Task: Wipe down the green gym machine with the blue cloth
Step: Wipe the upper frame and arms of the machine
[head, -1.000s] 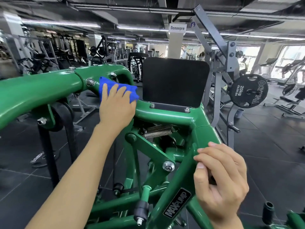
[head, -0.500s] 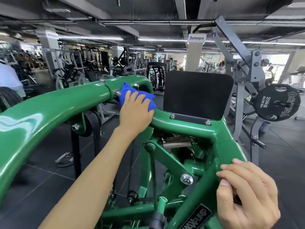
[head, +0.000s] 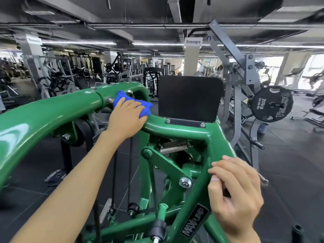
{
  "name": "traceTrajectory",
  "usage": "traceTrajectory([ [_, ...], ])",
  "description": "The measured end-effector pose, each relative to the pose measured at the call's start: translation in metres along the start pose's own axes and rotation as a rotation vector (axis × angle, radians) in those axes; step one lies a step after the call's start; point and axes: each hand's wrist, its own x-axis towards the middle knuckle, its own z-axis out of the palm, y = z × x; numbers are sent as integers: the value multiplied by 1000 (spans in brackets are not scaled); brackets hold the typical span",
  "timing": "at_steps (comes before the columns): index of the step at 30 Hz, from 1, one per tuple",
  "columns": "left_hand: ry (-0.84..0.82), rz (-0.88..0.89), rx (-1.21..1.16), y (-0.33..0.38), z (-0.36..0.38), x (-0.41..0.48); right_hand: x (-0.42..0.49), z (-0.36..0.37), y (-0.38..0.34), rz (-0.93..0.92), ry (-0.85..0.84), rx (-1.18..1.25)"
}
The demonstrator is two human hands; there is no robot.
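Two hands are at work on the green machine (head: 52, 116), whose thick glossy tube runs in from far left of the black pad (head: 190, 98) and rises toward it. Just left of the pad, where the tube bends, lies the blue cloth (head: 138, 105), bunched up and pressed against the green paint beside a bolt (head: 109, 99). The left hand (head: 126, 118) covers most of the cloth, palm down, its fingers close together and curled over the bunched cloth, clamping it to the tube; blue corners stick out above and to the right of the knuckles.

Below the pad a steel spring (head: 173, 146) sits inside the frame. Below and right of the pad, the right hand (head: 235, 190) is beside a slanting green bar. Its fingers are curled in together with the thumb tucked near them, and the fingertips touch the bar's edge without wrapping round it; nothing shows in its grasp. A black label (head: 193, 220) on that bar sits just left of the wrist.

Right of the pad, a grey rack carries a black weight plate (head: 271, 104).
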Motion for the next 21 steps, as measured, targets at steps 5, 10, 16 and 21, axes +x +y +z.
traceTrajectory([
  [5,55,-89,13,-4,0,5,1,0,1,-8,-7,24],
  [10,-18,123,-14,17,6,3,1,0,-2,-1,21,35],
  [16,65,-10,62,8,7,5,2,-1,-2,-4,20,48],
  [21,82,128,-174,33,19,-4,2,0,-3,13,35,52],
])
